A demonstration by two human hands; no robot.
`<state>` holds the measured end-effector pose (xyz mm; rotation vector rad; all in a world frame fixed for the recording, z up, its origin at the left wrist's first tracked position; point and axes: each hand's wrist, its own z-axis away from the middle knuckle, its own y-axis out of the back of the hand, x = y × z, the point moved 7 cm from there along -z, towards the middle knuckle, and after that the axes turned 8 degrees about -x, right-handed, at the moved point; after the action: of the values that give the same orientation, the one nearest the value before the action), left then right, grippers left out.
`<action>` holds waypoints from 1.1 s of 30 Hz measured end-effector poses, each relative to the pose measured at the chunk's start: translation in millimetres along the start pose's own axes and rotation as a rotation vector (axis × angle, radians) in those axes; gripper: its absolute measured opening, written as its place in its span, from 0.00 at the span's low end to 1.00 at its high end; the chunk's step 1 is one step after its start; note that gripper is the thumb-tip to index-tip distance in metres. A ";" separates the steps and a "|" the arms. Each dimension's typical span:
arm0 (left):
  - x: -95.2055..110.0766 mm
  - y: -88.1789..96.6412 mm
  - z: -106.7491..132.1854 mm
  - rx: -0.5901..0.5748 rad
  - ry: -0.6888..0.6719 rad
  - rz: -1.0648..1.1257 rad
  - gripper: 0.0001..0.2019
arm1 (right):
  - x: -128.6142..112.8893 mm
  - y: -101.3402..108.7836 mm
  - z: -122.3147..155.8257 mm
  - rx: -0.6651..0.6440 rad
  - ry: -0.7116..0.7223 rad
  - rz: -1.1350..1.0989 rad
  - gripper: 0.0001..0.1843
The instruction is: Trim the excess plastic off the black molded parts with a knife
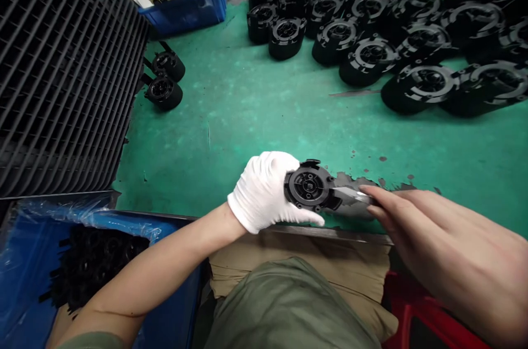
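My left hand, in a white glove, is closed around a round black plastic part close to the table's front edge. The part's ringed face with its central hub points up toward me, and small tabs stick out of its rim. My bare right hand pinches a small knife with a pale, pointed metal blade. The blade's tip is at the right side of the part's rim; whether it touches cannot be made out. Most of the knife's handle is hidden by my fingers.
Rows of similar black parts stand on the green table at the back right. Two more stand at the left, beside stacked dark grids. A blue bin holds round stickers; another blue bin holds black parts.
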<state>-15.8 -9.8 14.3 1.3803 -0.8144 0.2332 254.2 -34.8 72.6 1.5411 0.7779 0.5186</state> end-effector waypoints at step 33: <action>4.0 1.9 -27.0 -0.353 -0.190 0.112 0.52 | 26.5 0.5 -82.3 -0.088 0.522 -0.025 0.27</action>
<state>-3.9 14.5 19.0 1.0356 -1.0387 0.0396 212.5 40.5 80.5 1.3241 1.1514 0.9439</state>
